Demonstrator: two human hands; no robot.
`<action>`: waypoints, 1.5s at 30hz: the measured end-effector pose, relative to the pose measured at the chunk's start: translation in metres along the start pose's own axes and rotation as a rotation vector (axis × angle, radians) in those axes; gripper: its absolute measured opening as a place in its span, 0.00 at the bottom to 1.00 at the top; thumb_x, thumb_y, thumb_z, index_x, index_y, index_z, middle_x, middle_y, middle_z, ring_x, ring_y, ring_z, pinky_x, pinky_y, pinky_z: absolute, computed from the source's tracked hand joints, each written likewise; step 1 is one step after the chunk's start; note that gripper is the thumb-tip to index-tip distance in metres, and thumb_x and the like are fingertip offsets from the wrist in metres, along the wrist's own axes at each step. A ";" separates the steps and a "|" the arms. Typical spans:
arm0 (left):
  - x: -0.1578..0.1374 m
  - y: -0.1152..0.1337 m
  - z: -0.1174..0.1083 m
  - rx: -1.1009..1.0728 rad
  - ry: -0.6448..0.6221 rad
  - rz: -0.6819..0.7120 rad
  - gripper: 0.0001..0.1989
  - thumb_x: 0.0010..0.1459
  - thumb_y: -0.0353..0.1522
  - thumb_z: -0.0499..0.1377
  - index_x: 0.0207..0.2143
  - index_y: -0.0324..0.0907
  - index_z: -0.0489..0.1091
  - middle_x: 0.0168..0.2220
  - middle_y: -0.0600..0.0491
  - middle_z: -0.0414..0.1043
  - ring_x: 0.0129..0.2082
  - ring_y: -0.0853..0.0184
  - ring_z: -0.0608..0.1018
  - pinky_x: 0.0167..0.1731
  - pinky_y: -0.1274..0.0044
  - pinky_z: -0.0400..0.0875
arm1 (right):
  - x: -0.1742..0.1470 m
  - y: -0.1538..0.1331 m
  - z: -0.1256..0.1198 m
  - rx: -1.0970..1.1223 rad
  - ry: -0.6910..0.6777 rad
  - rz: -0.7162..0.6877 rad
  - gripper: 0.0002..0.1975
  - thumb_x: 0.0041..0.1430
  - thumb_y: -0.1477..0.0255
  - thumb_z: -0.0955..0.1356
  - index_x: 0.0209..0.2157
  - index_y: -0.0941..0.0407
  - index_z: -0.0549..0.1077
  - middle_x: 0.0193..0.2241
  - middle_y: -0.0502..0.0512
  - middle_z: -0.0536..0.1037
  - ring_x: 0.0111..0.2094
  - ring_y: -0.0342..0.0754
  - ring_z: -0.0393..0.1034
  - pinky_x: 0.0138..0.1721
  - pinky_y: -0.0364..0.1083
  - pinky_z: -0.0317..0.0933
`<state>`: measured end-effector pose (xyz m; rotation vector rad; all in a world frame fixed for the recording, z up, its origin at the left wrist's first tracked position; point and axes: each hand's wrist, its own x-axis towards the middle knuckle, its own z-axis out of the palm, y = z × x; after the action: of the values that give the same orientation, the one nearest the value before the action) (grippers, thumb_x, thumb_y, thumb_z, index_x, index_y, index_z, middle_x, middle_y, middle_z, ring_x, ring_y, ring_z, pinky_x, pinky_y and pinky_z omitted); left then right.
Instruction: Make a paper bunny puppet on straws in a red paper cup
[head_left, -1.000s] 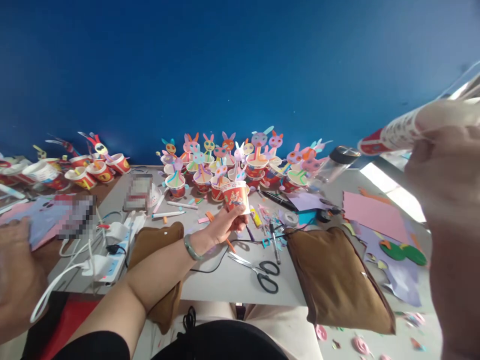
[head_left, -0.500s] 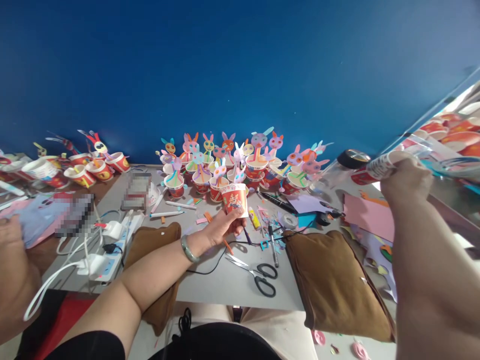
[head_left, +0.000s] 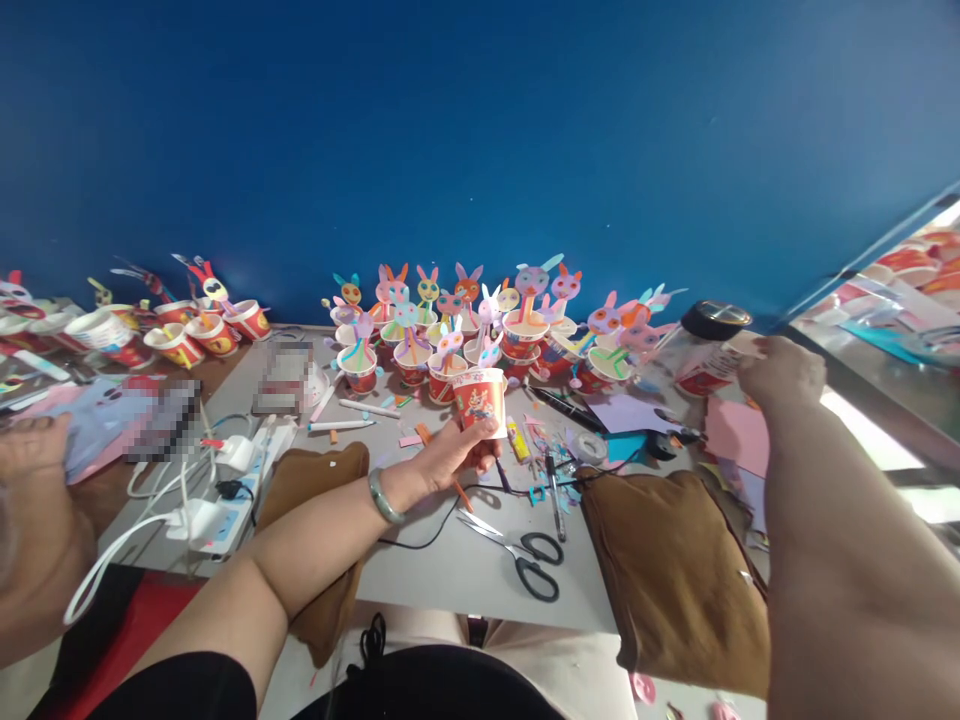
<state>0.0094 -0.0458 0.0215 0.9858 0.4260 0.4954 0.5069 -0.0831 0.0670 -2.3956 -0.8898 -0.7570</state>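
My left hand (head_left: 454,455), with a bangle on its wrist, is wrapped round a red and white paper cup (head_left: 478,393) that it holds upright over the table's middle. Out to the right, my right hand (head_left: 787,375) grips a second paper cup (head_left: 709,368) by its rim end, tilted sideways in front of a clear jar with a black lid (head_left: 716,318). Behind the left cup stand several paper cups with paper rabbit heads (head_left: 525,320) on strips. Below my left hand lie black-handled scissors (head_left: 529,560), blades open.
Paper scraps, a pen (head_left: 555,500), a glue stick (head_left: 517,440) and a tape roll (head_left: 589,446) lie mid-table. Brown cushions (head_left: 675,570) flank the front edge. A power strip (head_left: 240,490) with white cables is at left, beside another person's hand (head_left: 34,450).
My right hand has moved the second cup slightly down and left, nearer the black-lidded jar. My left hand keeps its cup in place; the view has shifted slightly.
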 end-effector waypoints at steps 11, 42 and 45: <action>-0.002 0.004 0.003 -0.001 0.009 -0.020 0.31 0.44 0.54 0.70 0.35 0.39 0.66 0.25 0.57 0.69 0.19 0.76 0.68 0.20 0.80 0.59 | -0.122 -0.087 -0.046 0.531 0.052 0.316 0.13 0.42 0.78 0.69 0.21 0.48 0.62 0.22 0.54 0.69 0.26 0.55 0.66 0.35 0.58 0.62; -0.001 -0.001 0.002 0.033 0.034 0.058 0.29 0.49 0.54 0.67 0.37 0.37 0.72 0.30 0.53 0.72 0.24 0.73 0.70 0.24 0.79 0.61 | -0.285 -0.193 -0.091 1.180 -0.588 -0.251 0.21 0.56 0.50 0.73 0.35 0.52 0.65 0.19 0.43 0.65 0.19 0.42 0.56 0.22 0.43 0.54; -0.005 0.001 0.004 0.207 0.032 0.124 0.23 0.49 0.48 0.70 0.35 0.38 0.72 0.31 0.54 0.71 0.28 0.73 0.71 0.30 0.78 0.65 | -0.285 -0.193 -0.093 1.260 -0.648 -0.188 0.24 0.54 0.49 0.74 0.37 0.52 0.64 0.20 0.43 0.65 0.20 0.41 0.57 0.21 0.42 0.54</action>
<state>0.0079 -0.0508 0.0251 1.2102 0.4532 0.5876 0.1606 -0.1316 -0.0010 -1.3595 -1.2948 0.5137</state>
